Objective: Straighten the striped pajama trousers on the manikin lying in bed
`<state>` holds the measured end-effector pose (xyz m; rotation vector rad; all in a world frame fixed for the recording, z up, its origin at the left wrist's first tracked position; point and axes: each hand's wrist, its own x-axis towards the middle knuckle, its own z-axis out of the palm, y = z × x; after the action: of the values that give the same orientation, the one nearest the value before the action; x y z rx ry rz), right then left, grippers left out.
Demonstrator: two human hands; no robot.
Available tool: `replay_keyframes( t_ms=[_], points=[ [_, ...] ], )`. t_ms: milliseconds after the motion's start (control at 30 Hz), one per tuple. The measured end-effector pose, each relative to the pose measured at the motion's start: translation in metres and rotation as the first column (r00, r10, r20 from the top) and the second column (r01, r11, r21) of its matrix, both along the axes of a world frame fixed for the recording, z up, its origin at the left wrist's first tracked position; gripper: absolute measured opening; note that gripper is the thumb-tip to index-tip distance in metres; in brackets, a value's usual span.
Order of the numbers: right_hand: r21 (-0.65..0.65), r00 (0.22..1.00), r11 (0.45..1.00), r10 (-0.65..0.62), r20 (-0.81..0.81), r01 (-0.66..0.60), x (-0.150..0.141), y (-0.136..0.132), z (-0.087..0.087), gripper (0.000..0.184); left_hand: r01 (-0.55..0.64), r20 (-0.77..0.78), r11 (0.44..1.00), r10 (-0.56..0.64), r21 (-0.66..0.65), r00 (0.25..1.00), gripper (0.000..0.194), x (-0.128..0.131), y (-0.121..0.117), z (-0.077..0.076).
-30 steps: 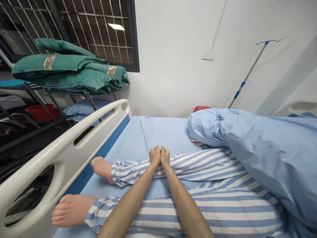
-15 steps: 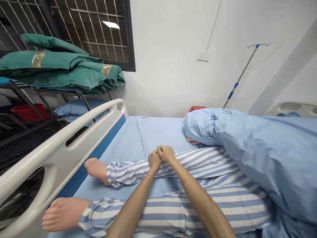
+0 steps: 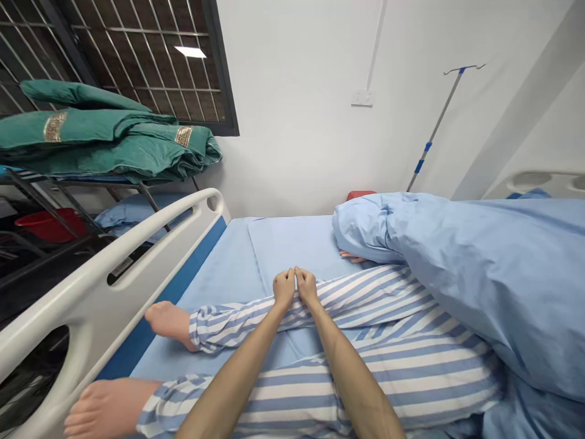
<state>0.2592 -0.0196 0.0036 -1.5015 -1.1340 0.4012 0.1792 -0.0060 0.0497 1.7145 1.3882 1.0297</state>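
My left hand (image 3: pixel 284 288) and my right hand (image 3: pixel 306 285) are side by side over the lower part of the far leg, in blue-and-white striped trousers (image 3: pixel 365 291). Both are closed, knuckles up, with the thumb sides nearly meeting. Whatever their fingers might hold is hidden beneath them. A figure with a smooth, doll-like look lies on the bed; its far bare foot (image 3: pixel 168 323) and near bare foot (image 3: pixel 109 405) point left. Beyond my hands spreads the light blue bed sheet (image 3: pixel 297 241).
A light blue quilt (image 3: pixel 479 262) covers the figure's upper part at right, with some fingers (image 3: pixel 351 256) poking out below it. The white bed end board (image 3: pixel 150 222) rises at left. Behind stand a drip pole (image 3: pixel 432 134) and stacked green quilts (image 3: pixel 114 140).
My hands were overlapping at the fingers; now they are slightly apart, side by side, with the right hand turned more upright. The whole view has shifted a little.
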Motion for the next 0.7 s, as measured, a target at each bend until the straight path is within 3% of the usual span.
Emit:
replay_keyframes(
  t_ms=[67, 133, 267, 467, 600, 700],
  points=[
    [0.038, 0.995, 0.999, 0.025, -0.097, -0.021, 0.001, 0.002, 0.002, 0.059, 0.005, 0.099, 1.0, -0.005, 0.002, 0.995, 0.045, 0.011, -0.001, 0.006],
    [0.041, 0.987, 0.999, 0.022, -0.161, -0.015, 0.003, 0.004, 0.003, 0.061, 0.007, 0.098, 1.0, -0.005, -0.025, 0.995, 0.045, 0.019, -0.004, 0.004],
    [-0.027, 0.979, 0.997, -0.079, -0.188, 0.076, 0.007, 0.008, 0.005, 0.06, -0.059, -0.15, 0.998, 0.053, -0.035, 0.987, 0.04, 0.021, -0.008, -0.013],
    [-0.175, 0.999, 0.984, 0.021, 0.046, -0.013, 0.03, 0.015, 0.028, 0.054, -0.082, -0.343, 0.992, 0.046, -0.092, 0.938, 0.041, 0.022, -0.004, -0.019],
    [-0.113, 0.988, 0.994, 0.016, 0.155, 0.001, 0.051, 0.007, 0.046, 0.052, -0.061, -0.345, 0.994, 0.025, -0.094, 0.938, 0.04, 0.025, -0.006, -0.017],
    [-0.069, 0.986, 0.997, -0.003, 0.167, 0.015, 0.06, -0.01, 0.039, 0.051, -0.054, -0.327, 0.996, 0.029, -0.069, 0.945, 0.04, 0.024, -0.008, -0.019]
  ],
)
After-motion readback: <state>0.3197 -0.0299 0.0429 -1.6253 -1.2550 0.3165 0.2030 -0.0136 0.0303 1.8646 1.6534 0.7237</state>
